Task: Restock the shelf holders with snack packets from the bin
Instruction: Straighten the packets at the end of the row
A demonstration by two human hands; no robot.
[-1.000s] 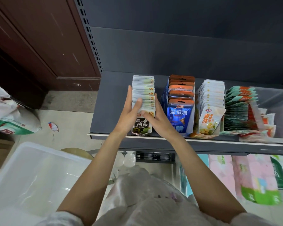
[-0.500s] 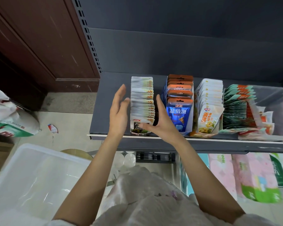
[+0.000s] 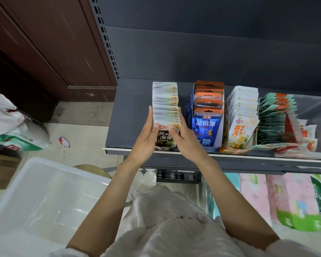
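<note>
My left hand (image 3: 146, 138) and right hand (image 3: 187, 140) press flat-fingered against both sides of the row of glossy white seaweed packets (image 3: 166, 106), thumbs on the dark front pouch, standing upright at the matte grey shelf (image 3: 130, 112) edge, translucent plastic bin (image 3: 44, 197) lower left.

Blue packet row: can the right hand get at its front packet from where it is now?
Probably yes. The right hand rests against the seaweed packet row, directly beside the blue packet row, whose front packet shows uncovered.
</note>
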